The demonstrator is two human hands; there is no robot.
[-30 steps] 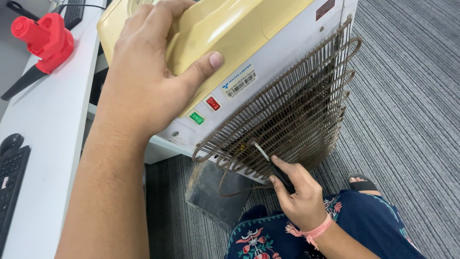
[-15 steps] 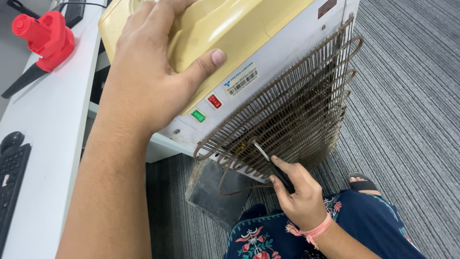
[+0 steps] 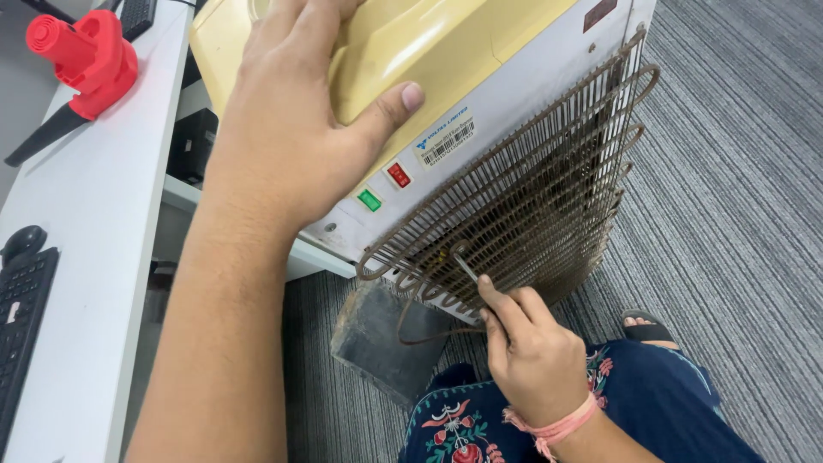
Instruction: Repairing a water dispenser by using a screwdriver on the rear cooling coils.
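A white water dispenser (image 3: 514, 94) with a yellowed plastic top stands on the carpet, its back toward me. My left hand (image 3: 300, 120) grips the yellow top, thumb on its edge. A rusty brown wire condenser grille (image 3: 531, 206) covers the back panel. My right hand (image 3: 531, 360) holds a small dark-handled screwdriver (image 3: 467, 267), its metal shaft poking into the lower left corner of the grille. A red switch (image 3: 399, 175) and a green switch (image 3: 369, 201) sit on the panel beside the grille.
A white desk (image 3: 94, 257) runs along the left with a red hand blower (image 3: 81, 60) and a black keyboard (image 3: 21, 300). A dark grey block (image 3: 381, 339) lies on the striped grey carpet (image 3: 737, 214) under the dispenser. My knee in blue floral cloth (image 3: 617, 420) is below.
The right hand has shifted its fingers up along the screwdriver, covering more of the handle. The left hand stays on the top.
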